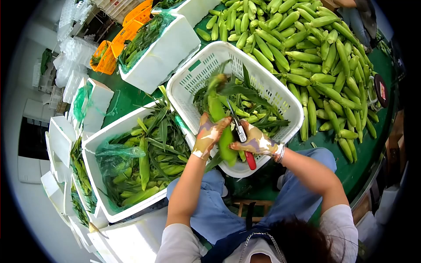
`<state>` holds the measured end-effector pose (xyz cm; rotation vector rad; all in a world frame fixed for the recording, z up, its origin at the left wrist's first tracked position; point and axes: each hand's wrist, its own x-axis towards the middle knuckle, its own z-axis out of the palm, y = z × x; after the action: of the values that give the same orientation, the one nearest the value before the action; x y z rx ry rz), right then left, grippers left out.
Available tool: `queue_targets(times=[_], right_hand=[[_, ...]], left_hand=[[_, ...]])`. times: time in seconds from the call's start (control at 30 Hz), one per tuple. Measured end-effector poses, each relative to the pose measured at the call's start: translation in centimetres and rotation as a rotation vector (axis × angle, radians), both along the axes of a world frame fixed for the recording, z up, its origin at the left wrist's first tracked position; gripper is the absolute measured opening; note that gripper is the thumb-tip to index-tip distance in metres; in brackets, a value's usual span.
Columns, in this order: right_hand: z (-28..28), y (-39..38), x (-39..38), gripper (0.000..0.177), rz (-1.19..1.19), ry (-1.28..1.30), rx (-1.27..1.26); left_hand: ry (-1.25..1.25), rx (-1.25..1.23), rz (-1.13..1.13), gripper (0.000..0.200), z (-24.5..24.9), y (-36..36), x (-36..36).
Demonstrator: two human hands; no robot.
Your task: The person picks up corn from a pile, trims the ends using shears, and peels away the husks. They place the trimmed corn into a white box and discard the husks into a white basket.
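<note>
An ear of corn in green husk (215, 107) is gripped in my left hand (209, 135), which wears a camouflage-patterned glove; its top end is blurred. My right hand (256, 141), in a matching glove, is wrapped round pruning shears with red on the handle (250, 160). The blades point up beside the corn. Both hands are over the near side of a white perforated basket (294, 115) holding leaves and husk trimmings (263, 103). To the left stands a white foam box (98, 193) lined with green plastic, filled with leafy unhusked corn (144, 164).
A large pile of green corn ears (324, 65) lies at the right on the green surface (342, 173). Foam boxes (160, 48) and orange baskets (104, 59) stand at the upper left. Part of another person (362, 19) shows at the upper right.
</note>
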<state>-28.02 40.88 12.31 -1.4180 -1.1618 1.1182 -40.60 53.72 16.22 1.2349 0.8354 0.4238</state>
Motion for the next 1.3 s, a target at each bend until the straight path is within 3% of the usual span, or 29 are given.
queue_targets(times=[0.1, 0.13, 0.23, 0.27, 0.3, 0.37, 0.4, 0.43, 0.5, 0.53, 0.57, 0.63, 0.67, 0.77, 0.83, 0.9, 0.97, 1.03, 1.1, 1.17, 1.23, 1.3], right_hand=[[2.2, -0.8, 2.1, 0.079, 0.133, -0.11, -0.23], [1.5, -1.2, 2.4, 0.078, 0.084, -0.181, -0.109], [1.1, -0.7, 3.5, 0.076, 0.166, -0.137, -0.159], [2.1, -0.5, 3.9, 0.082, 0.221, -0.099, -0.158], [2.0, -0.4, 4.2, 0.089, 0.262, -0.046, -0.066], [2.2, -0.1, 5.4, 0.093, 0.428, -0.303, -0.114], [3.1, -0.2, 5.5, 0.085, 0.431, -0.382, -0.137], [2.8, -0.1, 5.2, 0.085, 0.43, -0.378, -0.137], [2.3, 0.0, 4.2, 0.068, 0.333, -0.247, -0.278], [2.4, 0.1, 3.7, 0.05, 0.239, -0.174, -0.312], [2.4, 0.2, 3.0, 0.042, 0.108, 0.052, -0.379], [3.2, -0.2, 2.6, 0.033, -0.118, 0.26, -0.365], [3.9, -0.8, 2.6, 0.033, -0.081, 0.341, -0.313], [3.2, -2.3, 1.6, 0.05, 0.304, 0.311, -0.21], [3.8, -2.9, 0.6, 0.066, 0.367, 0.208, -0.115], [3.8, -2.7, 0.0, 0.08, 0.296, 0.276, -0.286], [3.9, -2.1, 0.6, 0.071, 0.242, 0.586, -0.4], [4.2, -1.2, 1.4, 0.039, 0.267, 0.51, -0.337], [4.4, -1.2, 1.4, 0.027, 0.049, 0.533, -0.284], [3.7, -0.3, 2.6, 0.035, -0.227, 0.63, -0.237], [2.8, -0.4, 3.3, 0.04, -0.16, 0.542, -0.222], [2.9, -1.1, 2.1, 0.058, -0.041, 0.203, -0.215]], left_hand=[[0.177, -0.096, 0.003, 0.066, 0.5, 1.1, -1.2], [0.087, -0.107, -0.069, 0.069, -0.3, 1.7, -1.8], [0.202, -0.149, -0.227, 0.063, 0.9, 1.3, -2.6], [0.084, -0.315, -0.17, 0.061, -0.3, 1.3, -3.1], [0.089, -0.324, -0.168, 0.061, -1.0, 1.7, -3.5], [0.047, -0.62, -0.206, 0.053, -2.1, 2.6, -4.1], [-0.031, -0.576, -0.338, 0.058, -2.6, 2.6, -4.2], [-0.027, -0.578, -0.339, 0.058, -3.0, 2.7, -4.4], [0.083, -0.365, -0.263, 0.064, -2.5, 2.7, -4.5], [0.098, -0.352, -0.197, 0.06, -2.1, 2.6, -4.5], [0.097, -0.348, -0.196, 0.06, -2.1, 2.8, -4.8], [-0.124, -0.299, -0.322, 0.054, -1.9, 3.7, -5.7], [-0.129, -0.277, -0.426, 0.051, 0.1, 3.7, -5.5], [-0.232, -0.283, -0.376, 0.047, -0.3, 3.7, -5.7], [-0.228, -0.26, -0.351, 0.048, -1.8, 3.7, -5.8], [-0.272, -0.343, -0.433, 0.047, -1.3, 3.1, -5.4], [-0.193, -0.402, -0.516, 0.045, -0.9, 2.0, -5.1], [-0.227, -0.442, -0.46, 0.046, -1.3, 1.1, -4.9], [-0.257, -0.492, -0.483, 0.046, -1.0, 1.0, -4.4], [-0.296, -0.543, -0.489, 0.046, -1.4, 0.7, -4.4], [-0.205, -0.349, -0.327, 0.046, -2.7, 0.7, -4.5], [-0.249, -0.319, -0.304, 0.04, -2.0, 0.2, -3.1]])
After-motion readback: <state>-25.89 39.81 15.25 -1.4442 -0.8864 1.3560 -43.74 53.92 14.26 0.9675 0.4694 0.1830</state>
